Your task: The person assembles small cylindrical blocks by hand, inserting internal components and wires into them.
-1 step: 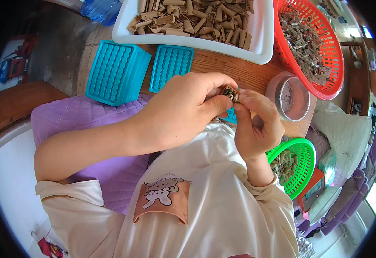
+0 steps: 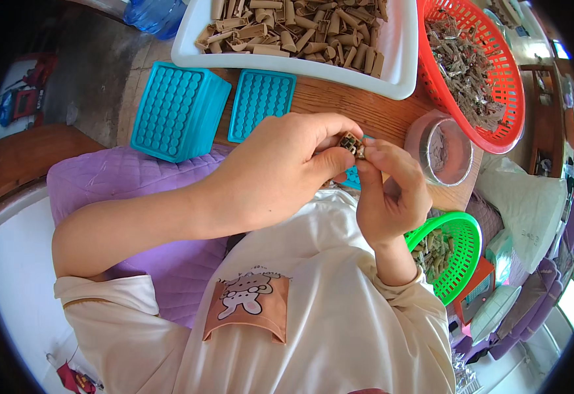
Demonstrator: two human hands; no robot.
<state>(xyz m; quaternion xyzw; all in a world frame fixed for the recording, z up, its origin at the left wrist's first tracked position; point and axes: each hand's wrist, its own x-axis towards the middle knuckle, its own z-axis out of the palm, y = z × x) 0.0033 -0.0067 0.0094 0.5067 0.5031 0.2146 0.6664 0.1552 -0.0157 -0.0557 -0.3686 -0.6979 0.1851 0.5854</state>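
My left hand [image 2: 280, 161] is closed around a small brown piece [image 2: 351, 142] whose end shows dark and pale bits inside. Pressed against that same end are the thumb and forefinger of my right hand [image 2: 395, 197], pinched on something small and pale. What exactly lies between those fingertips is too small to name. Both hands meet above the wooden table [image 2: 339, 98], close to my body. Beneath them, part of a teal dimpled tray [image 2: 353, 178] peeks out, mostly hidden.
A white tub [image 2: 293, 64] of brown curved pieces stands at the back. Left of the hands are a teal tray stack [image 2: 169, 111] and another teal tray [image 2: 261, 105]. To the right are a red basket [image 2: 513, 82] of grey-brown scraps, a clear round container [image 2: 461, 154] and a green basket [image 2: 467, 262].
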